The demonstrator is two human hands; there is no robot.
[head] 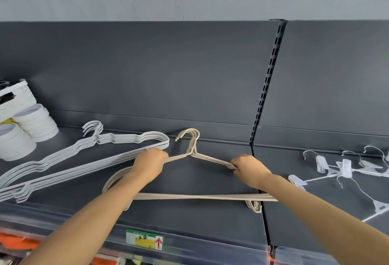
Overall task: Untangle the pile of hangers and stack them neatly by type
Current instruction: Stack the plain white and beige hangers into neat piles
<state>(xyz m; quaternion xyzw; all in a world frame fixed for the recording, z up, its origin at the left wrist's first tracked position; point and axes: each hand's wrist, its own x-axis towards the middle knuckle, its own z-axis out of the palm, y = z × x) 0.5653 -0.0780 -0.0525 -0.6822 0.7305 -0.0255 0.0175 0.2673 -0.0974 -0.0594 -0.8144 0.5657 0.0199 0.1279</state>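
Your L hand (150, 162) grips beige hangers (189, 196) at 10 o'clock, R hand (249, 169) pinches them at 2, white hangers (126, 139) at 9.

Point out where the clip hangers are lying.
In the head view, the clip hangers lie on the shelf's right section, right of the slotted upright and the right hand.

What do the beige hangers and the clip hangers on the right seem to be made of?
Beige hangers: probably wire under a matte coating; thin, evenly dull strands. Clip hangers: shiny metal rods and hooks, by the glint; clips look like translucent plastic.
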